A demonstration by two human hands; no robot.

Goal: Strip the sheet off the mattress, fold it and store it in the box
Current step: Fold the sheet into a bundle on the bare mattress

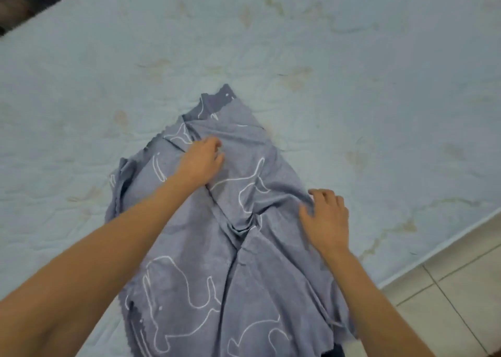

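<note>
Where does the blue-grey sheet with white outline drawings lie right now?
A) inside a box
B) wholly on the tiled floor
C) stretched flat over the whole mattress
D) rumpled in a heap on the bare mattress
D: the sheet lies bunched on the bare mattress, with the left hand and right hand touching it.

Bare pale quilted mattress point(352, 72), faintly stained, carries a rumpled grey-blue whale-print sheet point(206, 275)

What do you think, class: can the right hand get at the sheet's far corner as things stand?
Probably yes. The right hand rests on the sheet; its far corner lies uncovered on the mattress, beyond the left hand.
</note>
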